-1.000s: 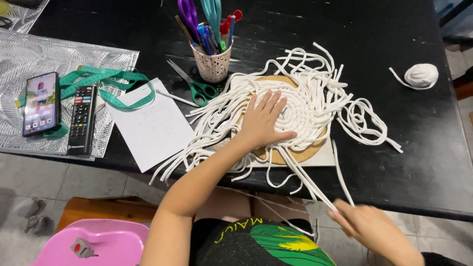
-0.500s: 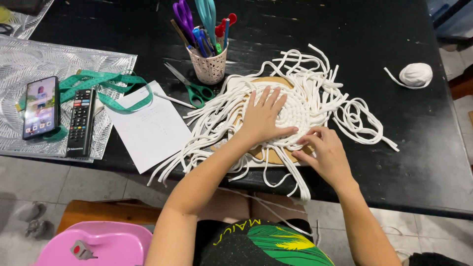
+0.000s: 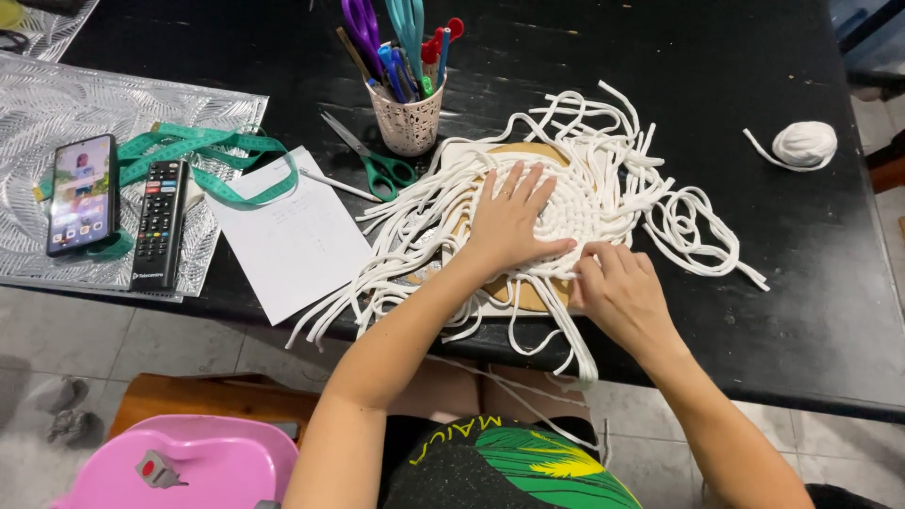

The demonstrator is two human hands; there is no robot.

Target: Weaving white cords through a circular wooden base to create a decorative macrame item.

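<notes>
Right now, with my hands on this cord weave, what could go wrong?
1. Loose white cords hang over the table edge toward your lap; they could snag and drag the weave off its round board.
2. The left hand presses the coil flat while the right hand works a strand at its edge; a hard tug might distort the coil.
3. The green-handled scissors lie beside the cord ends and could catch them.

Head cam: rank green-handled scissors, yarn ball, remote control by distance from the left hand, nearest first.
From the left hand, flat on the white cords:
1. Green-handled scissors, just to its left by the pen cup.
2. Yarn ball, far right of the table.
3. Remote control, far left on the silver mat.
</notes>
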